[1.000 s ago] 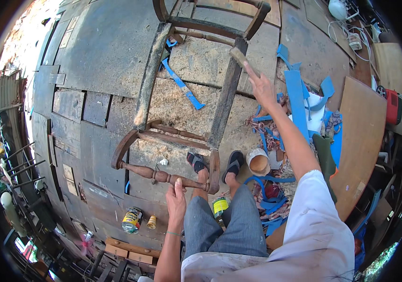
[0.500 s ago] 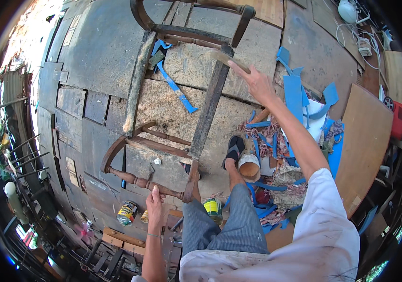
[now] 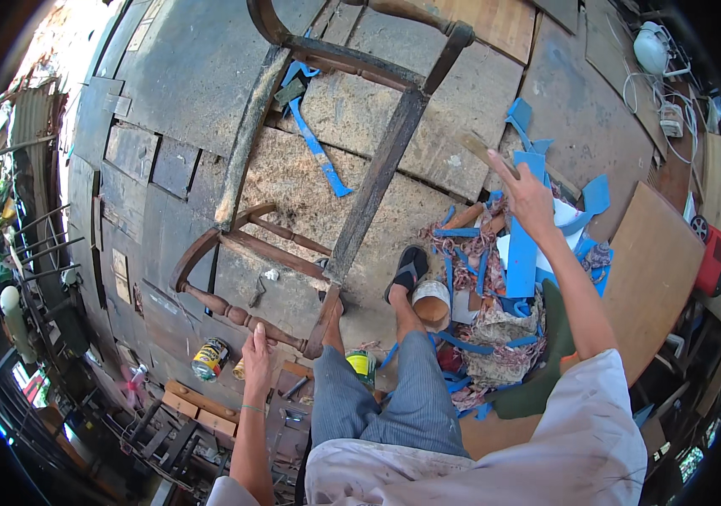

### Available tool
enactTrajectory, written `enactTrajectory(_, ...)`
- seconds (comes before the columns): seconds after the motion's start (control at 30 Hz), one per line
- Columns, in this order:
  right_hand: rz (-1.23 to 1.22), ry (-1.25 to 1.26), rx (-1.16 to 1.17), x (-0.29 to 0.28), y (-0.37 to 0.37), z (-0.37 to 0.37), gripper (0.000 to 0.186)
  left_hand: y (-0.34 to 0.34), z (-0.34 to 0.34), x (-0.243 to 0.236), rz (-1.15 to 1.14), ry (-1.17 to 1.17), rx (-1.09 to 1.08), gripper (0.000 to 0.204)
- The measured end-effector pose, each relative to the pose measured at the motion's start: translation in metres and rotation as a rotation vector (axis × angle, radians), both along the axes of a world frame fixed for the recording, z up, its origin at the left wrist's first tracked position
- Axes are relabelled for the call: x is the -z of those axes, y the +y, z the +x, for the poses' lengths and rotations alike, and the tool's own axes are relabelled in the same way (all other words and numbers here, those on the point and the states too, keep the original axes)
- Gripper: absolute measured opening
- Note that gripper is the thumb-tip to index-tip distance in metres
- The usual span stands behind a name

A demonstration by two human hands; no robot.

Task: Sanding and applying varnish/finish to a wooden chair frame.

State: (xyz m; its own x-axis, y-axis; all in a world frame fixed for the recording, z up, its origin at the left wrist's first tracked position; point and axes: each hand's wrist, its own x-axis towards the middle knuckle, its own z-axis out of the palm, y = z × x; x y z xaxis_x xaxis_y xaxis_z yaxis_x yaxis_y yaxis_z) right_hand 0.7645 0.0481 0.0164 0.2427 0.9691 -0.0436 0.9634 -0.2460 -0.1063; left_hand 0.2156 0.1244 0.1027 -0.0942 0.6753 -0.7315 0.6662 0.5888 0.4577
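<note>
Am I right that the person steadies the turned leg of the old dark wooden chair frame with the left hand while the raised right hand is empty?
Not quite: the head view shows the raised right hand holding a small wooden stick-like tool, not empty. The rest stands: the left hand rests on the turned leg of the old dark wooden chair frame lying on the floor.

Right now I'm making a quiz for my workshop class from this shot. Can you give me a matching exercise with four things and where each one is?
Things:
1. left hand
2. right hand
3. bucket
4. yellow can

Places:
A. on the floor beside the sandalled foot
B. raised, holding a wooden stick
C. on the turned leg of the chair frame
D. on the floor left of the left hand

Pairs: 1-C, 2-B, 3-A, 4-D
</note>
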Motion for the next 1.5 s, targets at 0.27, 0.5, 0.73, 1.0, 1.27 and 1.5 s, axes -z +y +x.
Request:
enactTrajectory(0.27, 0.025, -0.052, -0.036, 0.050, 0.107, -0.006, 0.094, 0.001, 0.021, -0.003, -0.044, 0.142, 0.010, 0.057)
enactTrajectory(0.5, 0.041, 0.067, -0.213, 0.006, 0.082, -0.056, 0.086, 0.003, 0.019, -0.003, -0.056, 0.120, -0.044, 0.056)
enactTrajectory(0.73, 0.090, -0.122, -0.129, 0.045, 0.163, -0.011, 0.082, 0.005, 0.037, -0.003, 0.015, 0.149, 0.062, 0.056)
enactTrajectory(1.0, 0.108, 0.119, -0.224, 0.005, 0.108, -0.047, 0.077, 0.001, 0.031, -0.002, -0.041, 0.095, -0.091, 0.057)
enactTrajectory(1.27, 0.230, -0.021, -0.215, 0.048, 0.203, -0.013, 0.074, -0.005, 0.038, 0.002, 0.097, 0.117, -0.005, 0.049)
enactTrajectory(1.5, 0.173, 0.232, -0.324, 0.019, 0.156, -0.057, 0.069, 0.003, 0.044, -0.007, 0.013, 0.102, -0.109, 0.053)
